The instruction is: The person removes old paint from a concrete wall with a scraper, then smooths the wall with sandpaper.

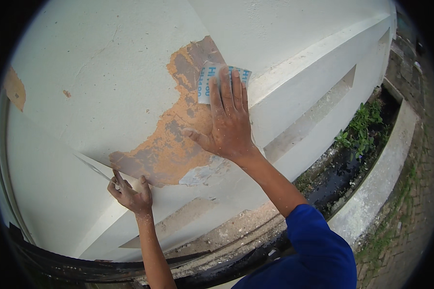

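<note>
My right hand lies with outstretched fingers on a sheet of sandpaper, pressing it against the wall. The sheet's pale back with blue print faces me; its grit side is hidden. Around it, a bare patch of orange and grey-brown shows where the white paint is gone. Lower left, my left hand is closed on a thin, flat, pale tool that looks like a scraper. Its handle is mostly hidden by the fingers. That hand is close to the patch's lower left end. Pale dust covers both hands.
The white wall has a projecting ledge and recessed slots. Below runs a drain with dark water, green plants and a concrete curb. Paving lies beyond it at the right. Another chipped spot is at far left.
</note>
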A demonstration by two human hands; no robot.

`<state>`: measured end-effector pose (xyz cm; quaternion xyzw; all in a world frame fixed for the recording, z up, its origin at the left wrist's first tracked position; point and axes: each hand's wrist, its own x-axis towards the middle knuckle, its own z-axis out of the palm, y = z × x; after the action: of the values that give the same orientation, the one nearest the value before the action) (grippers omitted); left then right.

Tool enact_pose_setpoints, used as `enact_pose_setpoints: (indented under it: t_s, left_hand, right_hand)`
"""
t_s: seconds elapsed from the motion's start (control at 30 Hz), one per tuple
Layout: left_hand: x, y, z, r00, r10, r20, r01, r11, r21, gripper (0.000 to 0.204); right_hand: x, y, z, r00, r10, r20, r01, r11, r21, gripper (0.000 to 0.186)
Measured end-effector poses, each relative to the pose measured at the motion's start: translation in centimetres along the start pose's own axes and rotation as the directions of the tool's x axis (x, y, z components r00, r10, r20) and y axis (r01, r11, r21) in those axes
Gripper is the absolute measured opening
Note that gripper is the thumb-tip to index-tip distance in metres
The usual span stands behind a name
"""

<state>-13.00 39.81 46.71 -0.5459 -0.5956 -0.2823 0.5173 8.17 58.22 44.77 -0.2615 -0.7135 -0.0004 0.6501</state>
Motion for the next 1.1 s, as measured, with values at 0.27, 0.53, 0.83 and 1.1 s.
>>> enact_pose_setpoints:
  t_s: [0.27,0.53,0.83,1.1]
  left_hand:
    - [-0.4,0.1,0.6,0.999,-0.029,0.017,0.029,1.0,-0.003,0.063]
    - [-0.8,-0.4,0.3,0.996,-0.045,0.071,0.043,0.999,0.018,0.064]
    - [-0.8,-0.1,0.4,0.993,0.12,0.0,-0.12,0.986,0.119,0.064]
    - [-1.0,0.1,0.6,0.994,0.101,0.048,-0.103,0.994,0.042,0.06]
  right_hand:
    - [4.3,0.9,-0.6,0.998,-0.05,-0.028,0.05,0.999,-0.001,0.096]
    - [-0.4,1.4,-0.1,0.989,-0.117,0.093,0.126,0.987,-0.1,0.093]
    - [-4.8,0.8,1.7,0.958,-0.214,0.19,0.241,0.961,-0.135,0.092]
    - [-3.9,-0.8,0.7,0.951,-0.201,0.236,0.223,0.972,-0.07,0.09]
